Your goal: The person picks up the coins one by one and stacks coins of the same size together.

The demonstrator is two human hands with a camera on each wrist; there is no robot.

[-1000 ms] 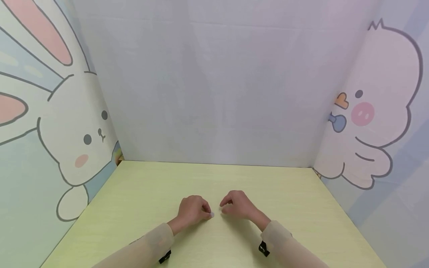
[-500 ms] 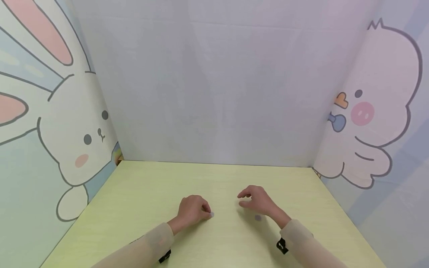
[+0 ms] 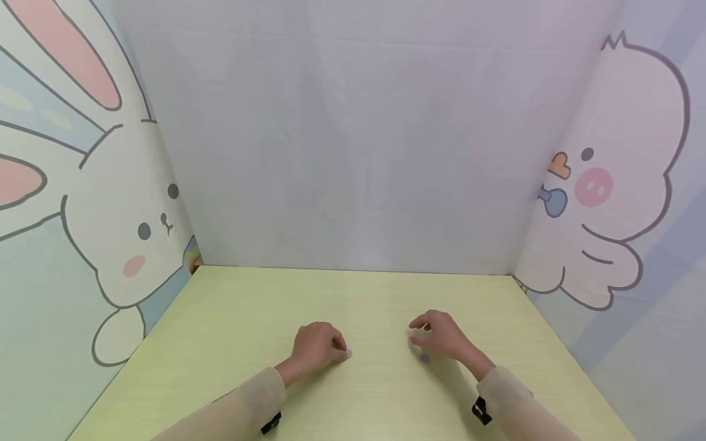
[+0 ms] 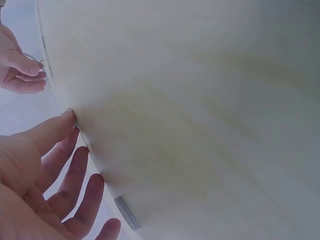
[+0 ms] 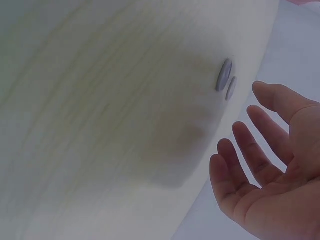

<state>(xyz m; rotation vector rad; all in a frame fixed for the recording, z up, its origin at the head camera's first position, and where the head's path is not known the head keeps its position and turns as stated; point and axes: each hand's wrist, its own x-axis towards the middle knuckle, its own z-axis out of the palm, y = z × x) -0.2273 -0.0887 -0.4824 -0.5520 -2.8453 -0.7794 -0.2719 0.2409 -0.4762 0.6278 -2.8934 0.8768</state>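
On the left I am seeing a rabbit picture (image 3: 113, 233). My left grip (image 3: 315, 344) is pinching a small white disc (image 3: 349, 353) with thumb and finger at the surface (image 3: 353, 294). In the left wrist view, a grey disc (image 4: 127, 213) is lying near its smallest finger. Farther right, 1 dark disc (image 5: 224, 75) and 1 lighter disc (image 5: 231, 88) are lying close together near my right grip (image 3: 441, 334), which is hovering half open, holding nothing.

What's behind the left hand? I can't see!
The left hand blocks the head view. The left wrist view shows a grey disc near its fingertips, on the table. Anything its fingers cover in both views can't be seen.
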